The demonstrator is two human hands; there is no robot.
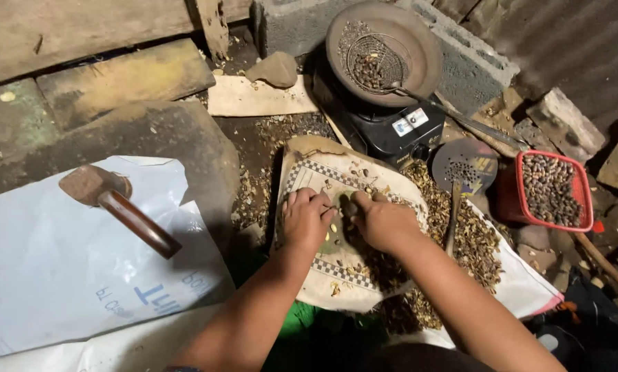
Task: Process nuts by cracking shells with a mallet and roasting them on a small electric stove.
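Brown, shell-littered patterned cloth (322,180) at frame centre carries both hands, left hand (306,219) and right hand (381,222) pinching one small dark nut (349,208) between fingertips, risking slipping into the husk heap (470,238) rightward.

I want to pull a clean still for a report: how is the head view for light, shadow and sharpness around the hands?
Head view: warm light falls on the left hand, right hand and patterned cloth; edges and lower right corner sink into dark shadow; the white sack is bright, near glare; fine detail on the husks is soft; slight wide-angle bend at the borders.
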